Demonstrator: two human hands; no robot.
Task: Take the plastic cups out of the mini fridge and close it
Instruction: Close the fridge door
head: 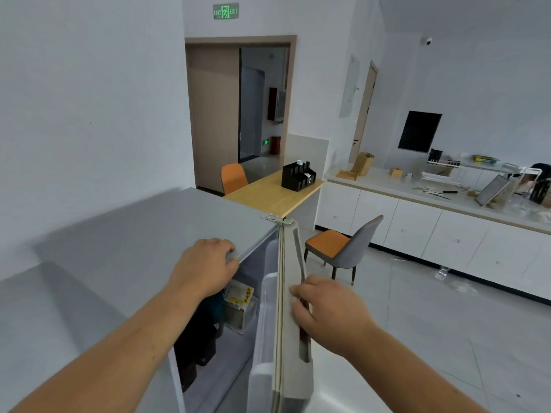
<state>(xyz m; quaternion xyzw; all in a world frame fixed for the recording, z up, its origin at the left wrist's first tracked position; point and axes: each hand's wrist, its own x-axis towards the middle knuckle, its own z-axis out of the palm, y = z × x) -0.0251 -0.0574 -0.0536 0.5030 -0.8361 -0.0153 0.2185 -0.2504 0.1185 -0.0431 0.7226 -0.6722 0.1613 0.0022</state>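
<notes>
The grey mini fridge (125, 234) stands below me with its door (293, 338) swung open toward me, seen edge-on. My right hand (325, 311) grips the door's outer edge at the recessed handle. My left hand (205, 266) rests on the front edge of the fridge top, fingers curled over the rim. Inside I see a white and yellow carton (240, 305) and dark shapes (196, 347) lower down. Whether those dark shapes are the plastic cups I cannot tell.
A grey chair with an orange seat (343, 248) stands just right of the door. Behind the fridge is a wooden table (268, 195) with a black organizer (298, 175) and an orange chair (234, 177). White cabinets with a cluttered counter (432, 204) line the right wall.
</notes>
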